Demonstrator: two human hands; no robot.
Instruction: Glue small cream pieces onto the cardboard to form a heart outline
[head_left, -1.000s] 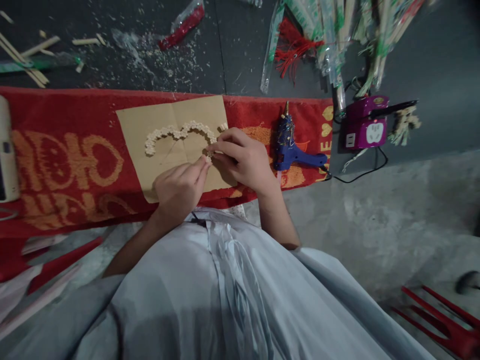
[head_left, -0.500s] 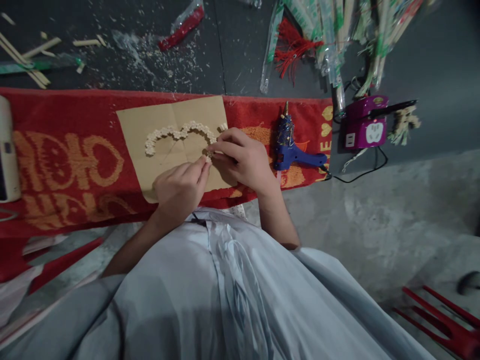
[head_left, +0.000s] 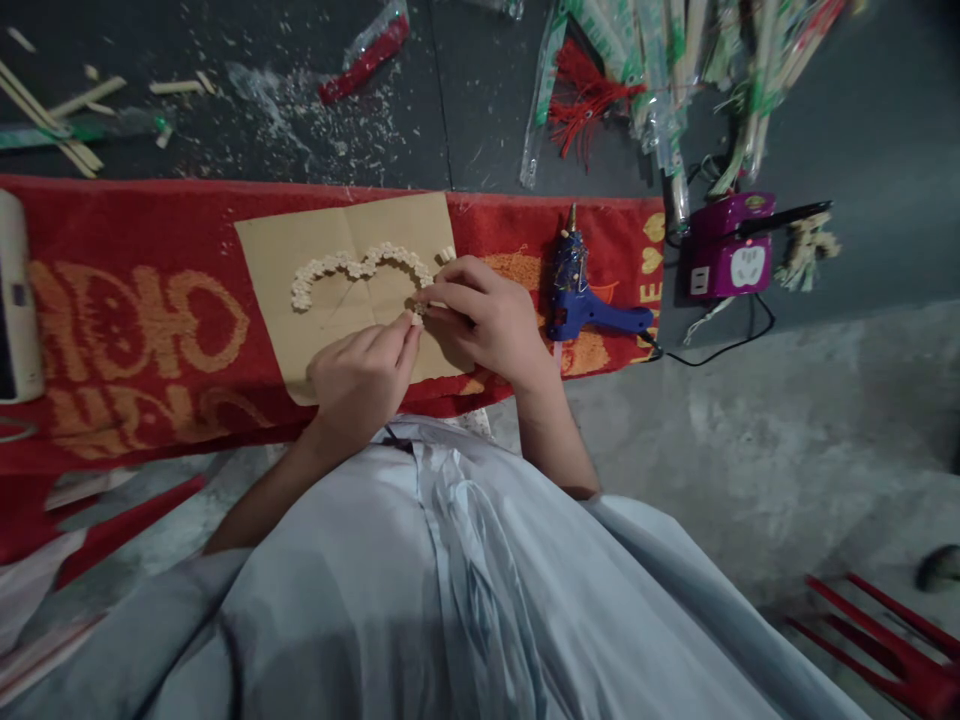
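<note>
A creased sheet of brown paper (head_left: 315,345) lies on a red towel. On it, small pale stick pieces (head_left: 341,263) are set side by side in a curved line like the top of a heart. My left hand (head_left: 367,370) rests low on the sheet, thumb and forefinger pinching a small pale stick piece (head_left: 415,319). My right hand (head_left: 491,315) is at the right end of the curve, its fingertips closed together beside the left ones. Whatever it pinches is hidden by the fingers. A few loose stick pieces (head_left: 446,254) lie just above the right hand.
To the right, a blue glue gun (head_left: 577,300) lies on the red towel (head_left: 142,225). Beyond it sits a purple power socket box (head_left: 731,250) with cables. Wrapped stick bundles (head_left: 660,90), red tassels (head_left: 585,95) and loose sticks (head_left: 82,100) lie on the dark table (head_left: 480,120).
Both hands keep almost the same pose at the right end of the curve. The view has shifted very slightly; nothing else visibly moves.
</note>
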